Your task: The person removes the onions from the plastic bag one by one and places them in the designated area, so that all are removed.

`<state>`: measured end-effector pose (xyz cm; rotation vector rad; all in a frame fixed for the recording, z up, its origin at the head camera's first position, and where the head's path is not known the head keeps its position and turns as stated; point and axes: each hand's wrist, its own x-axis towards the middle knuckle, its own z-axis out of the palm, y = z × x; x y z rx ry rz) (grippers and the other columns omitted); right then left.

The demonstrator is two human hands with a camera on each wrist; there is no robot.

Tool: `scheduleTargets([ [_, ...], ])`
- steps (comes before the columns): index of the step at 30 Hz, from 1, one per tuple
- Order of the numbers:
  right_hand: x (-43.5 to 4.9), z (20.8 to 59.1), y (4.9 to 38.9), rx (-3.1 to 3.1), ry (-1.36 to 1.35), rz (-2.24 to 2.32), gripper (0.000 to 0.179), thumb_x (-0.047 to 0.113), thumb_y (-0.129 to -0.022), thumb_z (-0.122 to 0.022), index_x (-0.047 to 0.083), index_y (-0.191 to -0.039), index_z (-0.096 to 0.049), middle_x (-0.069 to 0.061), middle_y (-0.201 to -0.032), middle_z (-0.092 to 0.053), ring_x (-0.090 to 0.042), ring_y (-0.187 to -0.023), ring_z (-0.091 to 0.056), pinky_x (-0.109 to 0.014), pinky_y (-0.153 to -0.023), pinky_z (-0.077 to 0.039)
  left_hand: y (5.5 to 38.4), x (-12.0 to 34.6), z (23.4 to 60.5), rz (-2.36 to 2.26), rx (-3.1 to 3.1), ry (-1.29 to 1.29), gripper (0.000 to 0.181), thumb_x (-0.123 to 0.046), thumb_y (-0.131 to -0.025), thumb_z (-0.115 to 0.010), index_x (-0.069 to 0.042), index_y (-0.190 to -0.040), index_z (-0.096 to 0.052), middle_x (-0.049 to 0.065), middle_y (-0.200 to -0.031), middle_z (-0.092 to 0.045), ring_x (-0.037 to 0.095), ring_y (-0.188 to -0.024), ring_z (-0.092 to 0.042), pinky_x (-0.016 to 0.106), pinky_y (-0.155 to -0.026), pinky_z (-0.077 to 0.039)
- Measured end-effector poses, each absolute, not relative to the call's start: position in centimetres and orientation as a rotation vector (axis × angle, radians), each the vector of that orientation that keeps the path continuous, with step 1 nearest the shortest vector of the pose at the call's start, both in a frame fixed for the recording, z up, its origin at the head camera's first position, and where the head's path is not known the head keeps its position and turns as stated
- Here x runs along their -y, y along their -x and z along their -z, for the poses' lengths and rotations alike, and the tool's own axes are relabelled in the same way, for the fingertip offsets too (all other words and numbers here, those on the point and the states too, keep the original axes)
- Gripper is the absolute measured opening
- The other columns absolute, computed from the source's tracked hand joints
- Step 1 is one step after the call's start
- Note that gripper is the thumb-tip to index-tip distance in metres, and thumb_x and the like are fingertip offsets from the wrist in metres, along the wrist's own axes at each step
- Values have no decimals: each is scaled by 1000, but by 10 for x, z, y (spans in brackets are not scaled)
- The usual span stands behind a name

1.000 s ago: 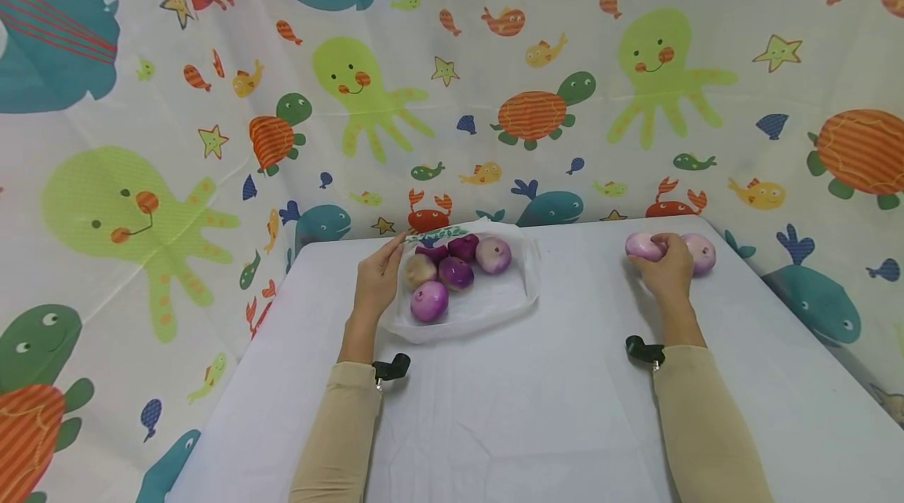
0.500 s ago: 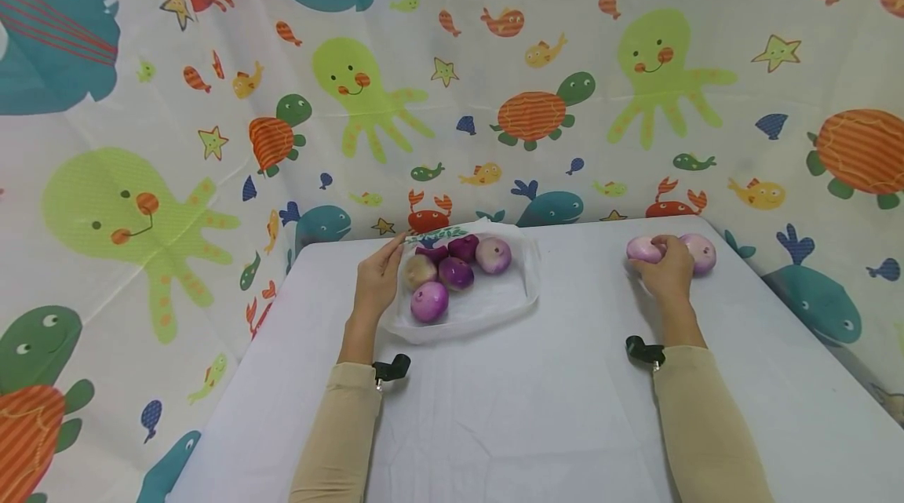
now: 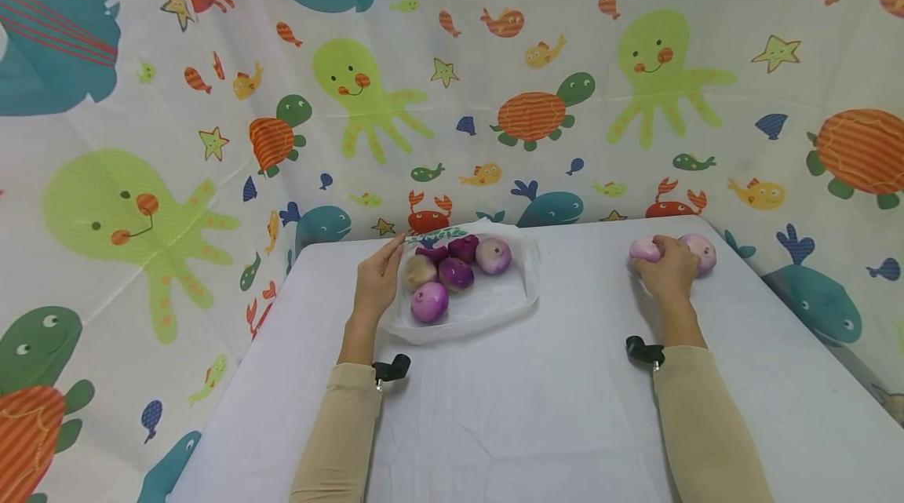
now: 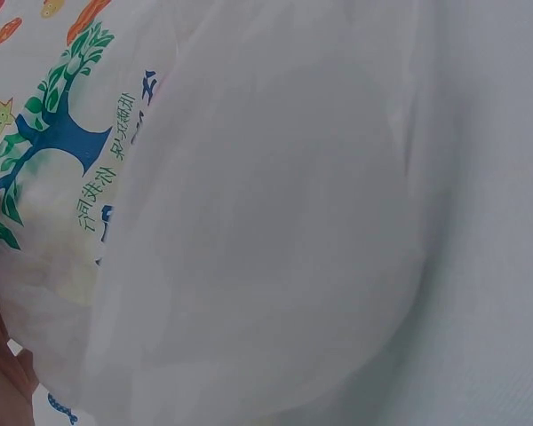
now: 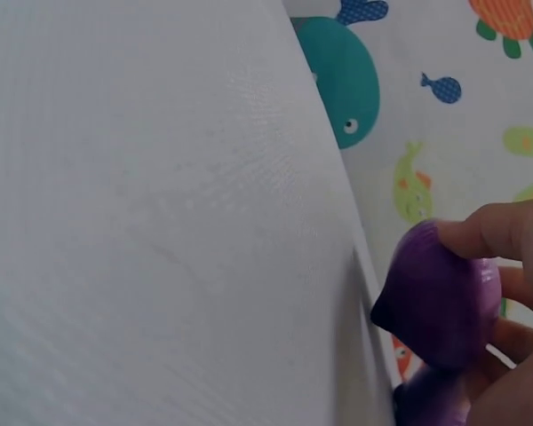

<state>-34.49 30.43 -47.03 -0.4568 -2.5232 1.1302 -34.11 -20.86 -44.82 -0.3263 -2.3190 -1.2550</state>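
Observation:
My right hand (image 3: 669,269) grips a red onion (image 3: 645,249) at the back right of the white table. Another red onion (image 3: 701,252) lies just right of that hand. The right wrist view shows the held onion (image 5: 440,297) from close up, its pointed end turned left, thumb and fingers around it. At the centre-left, a white plastic bag (image 3: 494,308) lies with its mouth spread. Several onions sit in it, among them a purple onion (image 3: 456,273) and a paler onion (image 3: 421,271). My left hand (image 3: 377,282) pinches the bag's left edge.
A white-covered table (image 3: 551,409) runs back to a curtain (image 3: 452,111) printed with sea animals. The curtain hangs along the back and both sides. Green and blue print (image 4: 67,133) shows on the bag in the left wrist view.
My right hand has shifted very slightly to the right with the onion in it. The left hand and the bag stay where they were.

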Motion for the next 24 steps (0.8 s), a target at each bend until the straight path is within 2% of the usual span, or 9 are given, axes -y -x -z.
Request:
scheduleTargets([
  [11,-306,470,345,2554,455,-1024,58,25,-99,-67,-2,-148,-52,-33,-151,-45,-56,-142,-27,-70,-119,-17,341,209,447,1260,2325,324,37,-28,-111,-51,-17,-145,-63,9,-146,-63,28,-141,-56,46,-117,-47],
  [24,-303,469,346,2534,491,-1093,58,22,-102,-67,-3,-151,-48,-31,-154,-44,-51,-147,-30,-65,-125,-25,340,209,448,1264,2314,322,37,-27,-111,-51,-17,-144,-64,8,-145,-64,27,-141,-57,46,-116,-48],
])
